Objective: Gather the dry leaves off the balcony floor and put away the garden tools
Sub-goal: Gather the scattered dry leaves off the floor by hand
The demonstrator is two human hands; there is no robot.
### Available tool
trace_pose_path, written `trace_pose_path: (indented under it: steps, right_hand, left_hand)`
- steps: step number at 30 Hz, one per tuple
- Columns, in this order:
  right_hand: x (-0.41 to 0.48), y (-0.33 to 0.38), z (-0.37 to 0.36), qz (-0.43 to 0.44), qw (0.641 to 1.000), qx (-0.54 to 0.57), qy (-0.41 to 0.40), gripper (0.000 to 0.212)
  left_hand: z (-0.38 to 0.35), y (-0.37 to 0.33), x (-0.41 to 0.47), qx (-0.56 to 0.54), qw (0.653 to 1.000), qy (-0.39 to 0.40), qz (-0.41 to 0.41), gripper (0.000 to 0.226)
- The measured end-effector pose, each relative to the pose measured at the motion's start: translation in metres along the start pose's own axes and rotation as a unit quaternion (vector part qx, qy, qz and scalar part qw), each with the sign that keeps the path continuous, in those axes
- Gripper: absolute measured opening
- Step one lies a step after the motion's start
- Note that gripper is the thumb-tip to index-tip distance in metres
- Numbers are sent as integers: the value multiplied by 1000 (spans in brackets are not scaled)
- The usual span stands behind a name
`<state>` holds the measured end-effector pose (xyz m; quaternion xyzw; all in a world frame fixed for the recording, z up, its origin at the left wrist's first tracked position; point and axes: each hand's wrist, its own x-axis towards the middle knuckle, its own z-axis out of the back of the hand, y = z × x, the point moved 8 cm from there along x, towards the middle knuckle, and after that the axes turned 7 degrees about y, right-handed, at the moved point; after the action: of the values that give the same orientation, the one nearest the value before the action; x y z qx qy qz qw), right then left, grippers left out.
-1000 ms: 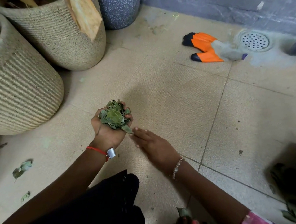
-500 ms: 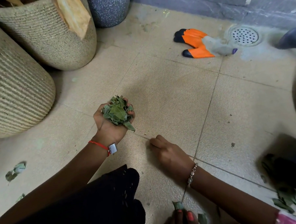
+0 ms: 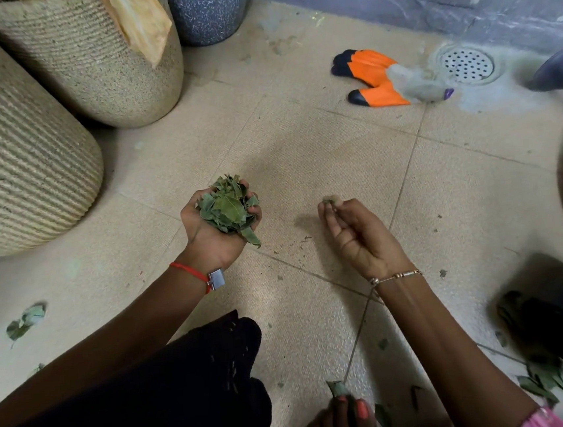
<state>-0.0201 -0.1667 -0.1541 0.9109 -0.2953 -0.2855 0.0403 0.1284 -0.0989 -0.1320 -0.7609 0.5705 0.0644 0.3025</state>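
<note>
The tiled balcony floor (image 3: 301, 149) fills the view. A ribbed planter (image 3: 20, 162) and a second planter (image 3: 86, 60) crowd its far left corner.

Near the far right edge an orange glove (image 3: 377, 76) lies flat just beside the round drain (image 3: 467, 65). Its long axis runs left to right with the fingertips pointing left. It is well apart from both hands, though nearer the right one.

Mid-floor, the left hand (image 3: 206, 234) is turned palm up, fingers curled round a heap of leaves (image 3: 229, 208) that brims over the cup. The right hand (image 3: 358, 237) hangs just to the right of it, thumb and forefinger pinched together.

Loose leaves remain on the floor:
- a scatter (image 3: 543, 380) in the near right corner, on the right hand's side
- a clump (image 3: 25, 320) by the left edge
- a single leaf (image 3: 336, 388) at the near edge, touching the toes of a foot (image 3: 341, 424)

Smallest of all is the scrap (image 3: 328, 201) held in that pinch, blurred but apparently a bit of leaf. It sits to the right of the heap at about the same level, with only bare floor showing between them. The coming move looks like a short carry leftward — the right hand travels and the left cup only has to keep level. With the heap this full, a tilt would likely spill it.
</note>
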Motion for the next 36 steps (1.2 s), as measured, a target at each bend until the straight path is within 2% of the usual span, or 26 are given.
trace_pose_path:
  steps: [3, 7, 10, 12, 14, 18, 23, 26, 30, 34, 36]
  right_hand:
    - [-2, 2, -3, -24, 999, 24, 15, 12]
    - [5, 3, 6, -71, 990, -119, -13, 16]
    - [9, 6, 19, -66, 979, -185, -51, 34]
    - [9, 5, 20, -68, 984, -158, -53, 37]
    - [9, 2, 16, -70, 993, -80, -43, 37]
    - [11, 3, 1, -2, 996, 76, -42, 29]
    - [13, 2, -36, 72, 990, 117, -3, 35]
    - [15, 9, -63, 116, 986, 117, 28, 41]
    - [4, 27, -86, 171, 982, 75, -8, 29]
    - [-22, 54, -115, 207, 974, -18, -90, 39]
    - [-41, 81, -152, 217, 973, -55, -60, 47]
  left_hand:
    - [0, 3, 1, 0, 1000, 1, 6, 27]
    - [0, 3, 2, 0, 1000, 0, 5, 29]
    - [-1, 3, 2, 3, 1000, -2, 7, 30]
    - [-1, 4, 3, -1, 1000, -3, 9, 30]
    - [-1, 6, 4, -2, 1000, -1, 12, 30]
    - [-8, 13, 8, 1, 1000, 5, 13, 33]
    - [-27, 21, 18, -17, 1000, 11, 2, 31]
    - [-46, 27, 25, -49, 999, 3, -15, 40]
    - [-85, 36, 27, -119, 992, -12, -30, 36]
    - [-138, 40, 11, -85, 996, -22, -22, 37]
    - [-173, 30, -3, -53, 998, -28, -24, 33]
